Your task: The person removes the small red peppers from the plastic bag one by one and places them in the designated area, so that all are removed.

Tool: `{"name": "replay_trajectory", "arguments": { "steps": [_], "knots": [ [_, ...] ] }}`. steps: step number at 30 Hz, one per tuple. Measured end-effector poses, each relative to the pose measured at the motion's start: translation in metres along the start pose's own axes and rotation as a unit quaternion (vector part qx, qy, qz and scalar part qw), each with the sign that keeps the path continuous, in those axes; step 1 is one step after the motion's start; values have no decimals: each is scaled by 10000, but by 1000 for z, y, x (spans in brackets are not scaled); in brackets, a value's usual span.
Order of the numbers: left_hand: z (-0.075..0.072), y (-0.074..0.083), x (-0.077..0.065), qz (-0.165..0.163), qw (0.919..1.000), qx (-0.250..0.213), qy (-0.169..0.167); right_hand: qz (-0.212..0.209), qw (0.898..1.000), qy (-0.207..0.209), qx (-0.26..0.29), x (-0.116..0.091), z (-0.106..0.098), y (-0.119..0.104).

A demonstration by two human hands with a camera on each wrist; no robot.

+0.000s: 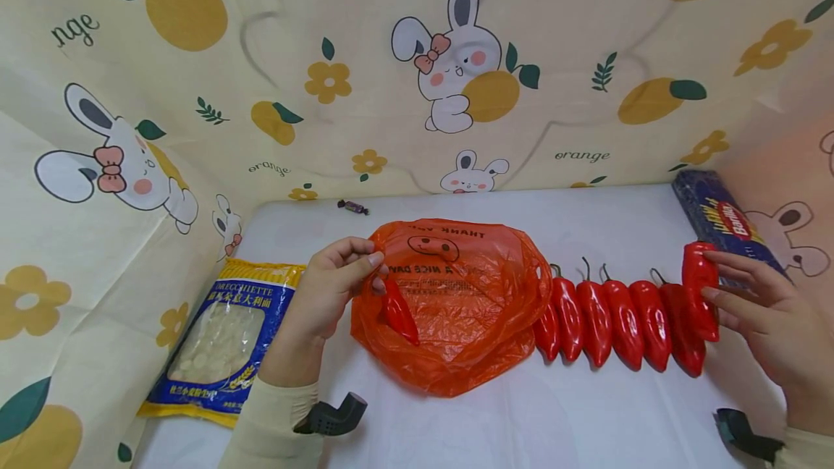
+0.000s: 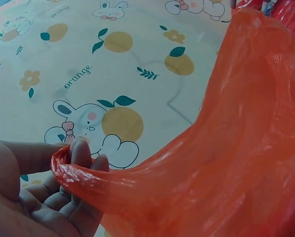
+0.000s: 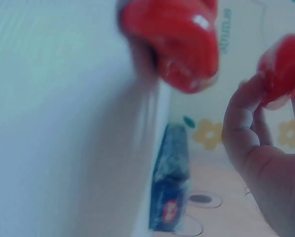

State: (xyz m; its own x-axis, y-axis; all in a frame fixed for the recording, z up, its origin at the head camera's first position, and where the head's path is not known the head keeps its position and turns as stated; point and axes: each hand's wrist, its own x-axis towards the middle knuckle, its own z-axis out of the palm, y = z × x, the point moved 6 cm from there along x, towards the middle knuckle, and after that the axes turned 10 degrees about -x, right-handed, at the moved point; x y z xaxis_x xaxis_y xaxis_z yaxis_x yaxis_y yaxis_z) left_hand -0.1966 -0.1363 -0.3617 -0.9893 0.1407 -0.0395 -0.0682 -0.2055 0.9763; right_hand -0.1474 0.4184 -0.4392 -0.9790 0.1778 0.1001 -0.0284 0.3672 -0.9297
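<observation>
An orange-red plastic bag (image 1: 449,353) with printed lettering lies on the white table, its mouth spread toward me. At its left edge my left hand (image 1: 335,284) pinches the rim between thumb and fingers; the left wrist view shows the plastic (image 2: 78,175) bunched at the fingertips. One red pepper (image 1: 399,313) is inside the bag, just below that hand. To the right, my right hand (image 1: 759,310) holds another red pepper (image 1: 700,295) upright by the fingertips, over the right end of a row of shiny red peppers (image 1: 625,324).
A blue and yellow orecchiette pasta bag (image 1: 218,339) lies at the left. A dark blue Barilla box (image 1: 726,219) stands at the back right. Near the back edge lies a small wrapped candy (image 1: 352,207). A patterned cloth (image 1: 365,35) rises behind the table.
</observation>
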Motion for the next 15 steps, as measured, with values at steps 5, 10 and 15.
{"name": "replay_trajectory", "arguments": {
  "steps": [5,10,15],
  "knots": [
    [0,1,-1,30,10000,-8,-21,-118,9940,-7,1085,2,-9,14],
    [0,1,-2,35,10000,-3,-22,27,9923,-5,1237,1,-16,31],
    [0,1,-2,28,10000,-32,-4,224,9954,-114,925,-2,-21,42]
  ]
}}
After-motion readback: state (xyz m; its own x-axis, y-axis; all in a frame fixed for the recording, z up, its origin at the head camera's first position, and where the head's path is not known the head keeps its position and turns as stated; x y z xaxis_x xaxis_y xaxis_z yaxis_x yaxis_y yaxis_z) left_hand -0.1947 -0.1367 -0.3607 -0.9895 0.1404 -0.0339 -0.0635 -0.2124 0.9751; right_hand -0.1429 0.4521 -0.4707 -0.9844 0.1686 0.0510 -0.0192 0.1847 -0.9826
